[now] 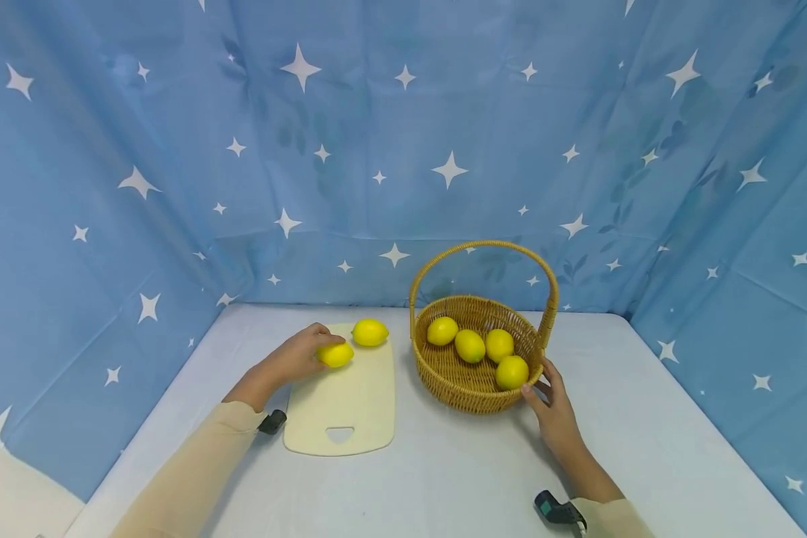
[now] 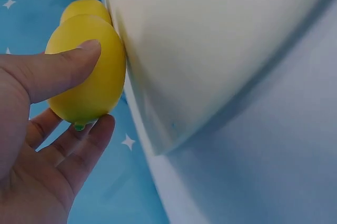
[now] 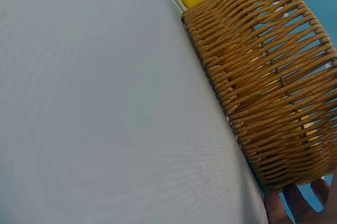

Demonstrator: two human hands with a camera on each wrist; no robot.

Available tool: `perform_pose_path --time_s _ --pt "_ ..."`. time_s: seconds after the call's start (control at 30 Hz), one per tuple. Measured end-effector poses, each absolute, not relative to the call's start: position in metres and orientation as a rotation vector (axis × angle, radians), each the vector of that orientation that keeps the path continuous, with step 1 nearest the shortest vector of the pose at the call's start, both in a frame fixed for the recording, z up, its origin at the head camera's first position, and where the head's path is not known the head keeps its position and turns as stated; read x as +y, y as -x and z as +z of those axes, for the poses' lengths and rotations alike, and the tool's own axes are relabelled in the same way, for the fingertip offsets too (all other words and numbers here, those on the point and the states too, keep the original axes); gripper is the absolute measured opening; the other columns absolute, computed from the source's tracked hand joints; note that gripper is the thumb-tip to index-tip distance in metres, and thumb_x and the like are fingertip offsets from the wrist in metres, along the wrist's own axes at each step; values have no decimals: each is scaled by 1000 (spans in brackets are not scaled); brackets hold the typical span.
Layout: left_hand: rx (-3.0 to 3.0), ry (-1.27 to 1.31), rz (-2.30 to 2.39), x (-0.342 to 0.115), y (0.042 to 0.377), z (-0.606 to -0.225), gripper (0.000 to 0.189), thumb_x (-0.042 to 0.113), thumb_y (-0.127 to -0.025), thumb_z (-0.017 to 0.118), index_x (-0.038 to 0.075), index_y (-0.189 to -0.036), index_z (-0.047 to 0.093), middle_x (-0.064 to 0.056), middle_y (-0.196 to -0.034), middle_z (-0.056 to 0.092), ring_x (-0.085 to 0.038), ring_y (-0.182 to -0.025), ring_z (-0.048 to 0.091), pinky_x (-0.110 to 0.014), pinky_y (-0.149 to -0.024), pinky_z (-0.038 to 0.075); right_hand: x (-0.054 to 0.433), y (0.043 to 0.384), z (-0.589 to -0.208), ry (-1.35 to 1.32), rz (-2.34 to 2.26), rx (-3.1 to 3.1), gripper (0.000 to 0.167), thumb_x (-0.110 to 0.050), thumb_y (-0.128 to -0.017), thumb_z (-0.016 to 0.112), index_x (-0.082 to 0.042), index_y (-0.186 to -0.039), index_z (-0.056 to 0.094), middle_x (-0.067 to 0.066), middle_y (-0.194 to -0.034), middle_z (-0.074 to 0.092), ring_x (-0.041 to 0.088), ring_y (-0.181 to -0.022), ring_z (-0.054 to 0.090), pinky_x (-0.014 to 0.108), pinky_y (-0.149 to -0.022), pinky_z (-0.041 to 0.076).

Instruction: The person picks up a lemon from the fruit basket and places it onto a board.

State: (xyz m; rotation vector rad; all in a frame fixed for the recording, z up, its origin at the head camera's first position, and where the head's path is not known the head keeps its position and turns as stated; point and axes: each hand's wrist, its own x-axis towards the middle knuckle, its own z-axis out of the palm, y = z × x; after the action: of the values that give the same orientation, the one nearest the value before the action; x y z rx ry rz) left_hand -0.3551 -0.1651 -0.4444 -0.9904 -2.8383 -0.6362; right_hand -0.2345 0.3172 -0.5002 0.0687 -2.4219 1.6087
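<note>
Over the upper left part of a cream cutting board (image 1: 350, 407), my left hand (image 1: 301, 355) holds a yellow lemon (image 1: 336, 355) between thumb and fingers. The left wrist view shows the thumb lying across this lemon (image 2: 87, 90), its green tip near the fingertips. A second lemon (image 1: 370, 332) lies just beyond it at the board's top edge. My right hand (image 1: 557, 418) grips the right side of a wicker basket (image 1: 467, 401), thumb at the rim and fingers along the outer wall. Several lemons, one of them a lemon (image 1: 470, 347) near the middle, lie inside the basket.
The board and basket stand side by side on a white-covered table (image 1: 444, 478). A tall arched handle (image 1: 487, 243) rises over the basket. Blue curtains (image 1: 403, 149) with white stars hang behind and at both sides of the table.
</note>
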Motion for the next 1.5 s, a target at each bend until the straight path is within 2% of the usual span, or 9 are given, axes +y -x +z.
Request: perform_pose_path --time_s 0.27,0.5,0.87,1.5 --pt "-2848 937 -642 -172 372 -443 54 2 -79 78 14 -130 64 -11 -121 51 -32 -110 50 -50 -96 42 316 236 -498 -78 1565 -2423 74 -31 -101 53 -25 -158 6 20 -158 11 45 -136 30 64 -105 27" --pt "-2882 883 -641 -180 388 -447 55 2 -79 78 14 -131 64 -8 -118 51 -29 -107 51 -47 -95 44 313 232 -500 -70 1557 -2425 73 -30 -101 54 -23 -158 8 21 -158 13 46 -135 31 65 -104 28" --pt "-2867 865 -712 -180 400 -450 59 -3 -77 76 11 -132 61 -13 -124 53 -34 -113 50 -53 -100 39 314 233 -498 -84 1550 -2425 73 -30 -101 53 -23 -158 7 21 -158 12 46 -135 31 65 -104 28" --pt "-2888 764 -744 -176 402 -452 60 1 -79 77 10 -135 59 -15 -133 53 -37 -124 46 -56 -105 34 314 232 -499 -69 1544 -2421 74 -33 -101 54 -21 -158 8 21 -158 13 46 -134 32 65 -104 29"
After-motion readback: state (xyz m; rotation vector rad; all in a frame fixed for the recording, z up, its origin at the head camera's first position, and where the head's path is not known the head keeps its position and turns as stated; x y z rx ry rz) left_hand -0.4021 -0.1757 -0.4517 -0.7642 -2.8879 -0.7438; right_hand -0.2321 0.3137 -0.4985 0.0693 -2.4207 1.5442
